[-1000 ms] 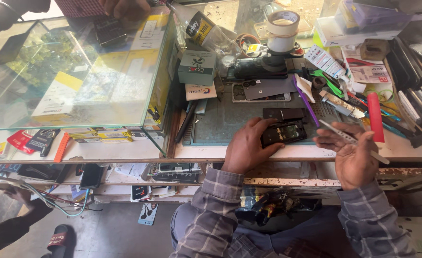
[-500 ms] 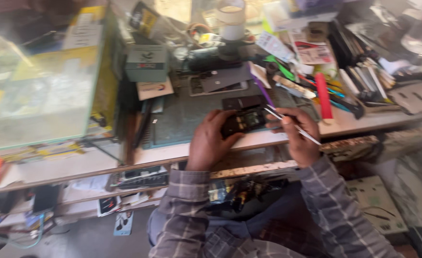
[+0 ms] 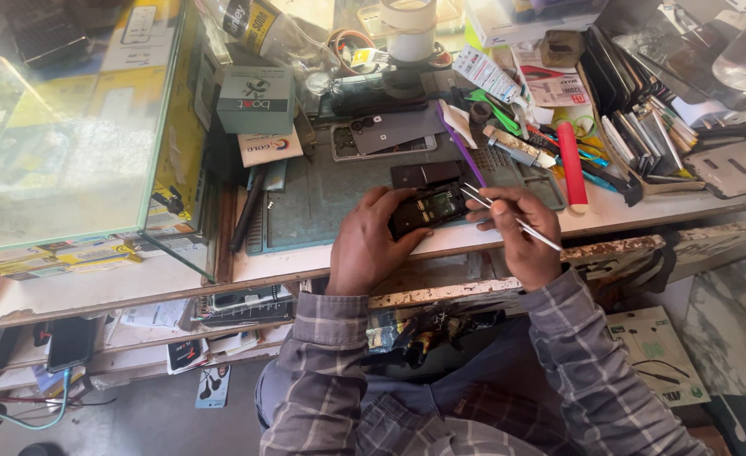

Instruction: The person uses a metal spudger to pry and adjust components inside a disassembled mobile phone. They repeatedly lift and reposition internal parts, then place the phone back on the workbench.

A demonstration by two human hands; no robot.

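1. Left hand (image 3: 369,245) grasps one opened phone (image 3: 430,207), back cover off, at the front edge of the grey work mat (image 3: 322,203); fingers curl around its left end.
2. Right hand (image 3: 517,232) pinches one pair of metal tweezers (image 3: 508,215); tips sit at the phone's right end.
3. Glass display case (image 3: 69,135) on the left: yellow boxes and packets inside, count unclear.
4. One small grey box (image 3: 255,100) stands behind the mat, beside the case.
5. One second phone (image 3: 381,139) lies flat, back up, behind the mat.
6. One tape roll (image 3: 408,25) stacked at the back.
7. One red-handled tool (image 3: 571,165) on the right, amid a loose tool pile.
8. Rack of flat dark cases (image 3: 618,76) on the right, count unclear.
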